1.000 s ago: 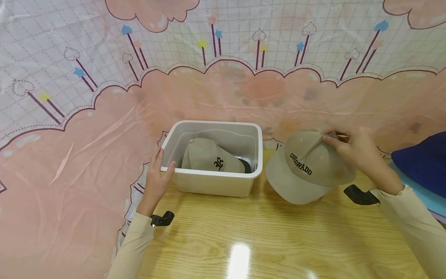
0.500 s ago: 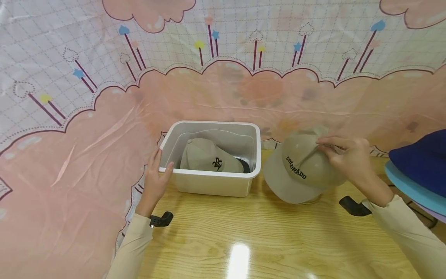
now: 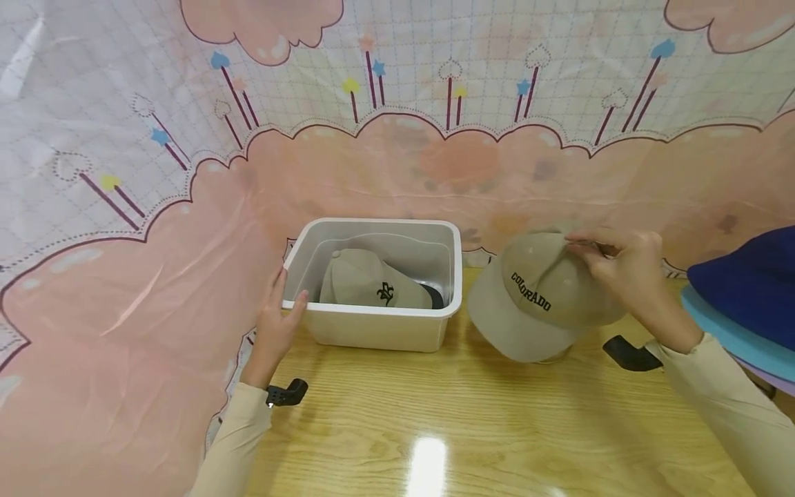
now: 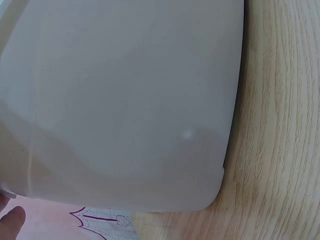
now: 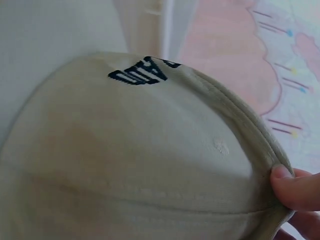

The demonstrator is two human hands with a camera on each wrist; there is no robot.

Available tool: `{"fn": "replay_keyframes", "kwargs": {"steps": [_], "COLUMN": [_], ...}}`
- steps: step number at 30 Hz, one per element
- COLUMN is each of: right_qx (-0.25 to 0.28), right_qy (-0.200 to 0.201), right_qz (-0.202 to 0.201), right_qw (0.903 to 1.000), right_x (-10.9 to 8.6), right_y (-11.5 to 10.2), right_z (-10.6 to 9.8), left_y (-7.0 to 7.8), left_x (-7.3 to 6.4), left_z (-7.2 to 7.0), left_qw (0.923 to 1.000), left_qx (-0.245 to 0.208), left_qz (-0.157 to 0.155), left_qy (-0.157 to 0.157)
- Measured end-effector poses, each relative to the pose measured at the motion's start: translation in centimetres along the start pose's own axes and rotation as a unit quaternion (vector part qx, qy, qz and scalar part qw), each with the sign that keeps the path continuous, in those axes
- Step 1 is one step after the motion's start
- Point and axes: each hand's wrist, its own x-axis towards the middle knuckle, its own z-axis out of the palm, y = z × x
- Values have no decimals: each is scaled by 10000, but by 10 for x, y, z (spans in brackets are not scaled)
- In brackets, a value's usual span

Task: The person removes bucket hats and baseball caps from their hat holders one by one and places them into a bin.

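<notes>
A beige baseball cap with dark COLORADO lettering (image 3: 528,331) is at the right of the bin in the head view, brim toward the front left. My right hand (image 3: 642,283) pinches the top of its crown between thumb and fingers, bunching the cloth into a fold. The right wrist view shows the crown (image 5: 150,150) up close, with the thumb (image 5: 297,190) pressing on that fold. My left hand (image 3: 273,338) touches the left front corner of a white plastic bin (image 3: 373,330), fingers extended. Inside the bin lies another beige cap (image 3: 357,276) with a dark emblem and dark brim.
At the right edge stand stacked hats, a dark blue one (image 3: 751,290) above a light blue one (image 3: 720,331). A pink and white patterned cloth (image 3: 397,172) hangs behind the wooden table (image 3: 385,414) and covers its left side.
My right hand has shifted slightly left on the crown, and its pinched fold has changed shape. The head view has moved a little. My left hand stays at the bin's corner.
</notes>
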Motion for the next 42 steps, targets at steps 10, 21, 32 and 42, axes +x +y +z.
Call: {"fn": "replay_keyframes", "kwargs": {"steps": [10,21,32,42], "right_qx": [638,803,533,494], "right_qy": [-780,-620,-669,-481], "right_qz": [625,541,-136,-35], "right_qw": [9929,9934,9962,9976], "right_x": [-1,7,14,25], "right_y": [-5,-11,-19,-23], "right_z": [7,7,20,12], "left_y": [0,2,0,1], "left_x": [1,3,3,4], "left_z": [1,-1,0,1], "left_qw": [10000,10000,10000,10000], "left_qx": [93,46,-4,49], "left_qz": [-16,32,-24,9], "left_qy": [-19,50,50,52]}}
